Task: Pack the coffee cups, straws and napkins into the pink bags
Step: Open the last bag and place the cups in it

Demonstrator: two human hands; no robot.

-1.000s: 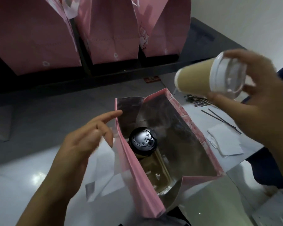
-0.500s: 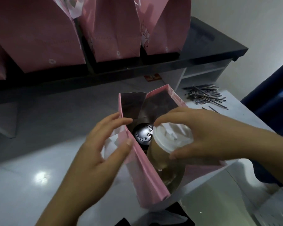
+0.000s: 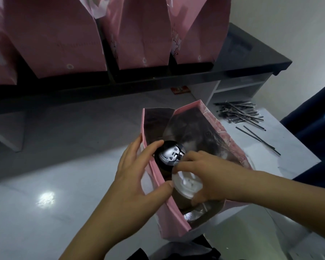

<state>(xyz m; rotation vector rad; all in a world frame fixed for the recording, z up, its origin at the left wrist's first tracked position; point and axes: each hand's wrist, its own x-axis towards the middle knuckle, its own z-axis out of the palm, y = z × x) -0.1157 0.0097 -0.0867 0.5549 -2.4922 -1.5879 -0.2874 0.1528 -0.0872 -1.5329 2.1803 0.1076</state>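
A white table (image 3: 45, 212) filled the lower part of the view, with a dark shelf (image 3: 251, 59) raised along its far side. Three closed pink bags (image 3: 143, 30) stood in a row on that shelf, upright and side by side. Nearer the person, an open pink bag (image 3: 231, 139) stood on the table with its mouth facing up and its long axis running from the near edge away toward the shelf (its lining was dark and shiny). A loose heap of black straws (image 3: 238, 113) lay on the table to the right of the bag, well apart from it, with two more lying singly just nearer.

The left hand (image 3: 131, 177) held the bag's left wall, the thumb curled over the rim near the white lid and the fingers reaching across the edge toward the black lid. The right hand (image 3: 212, 173) came in over the bag's right wall, its fingers bent around the rim of the white-lidded cup (image 3: 186, 184), gripping it from above and hiding part of the lid.

That cup stood upright inside the bag at its near end, lid up. Just beyond it, touching or nearly so, a second cup with a black and silver lid (image 3: 170, 154) also stood upright, toward the middle of the bag.
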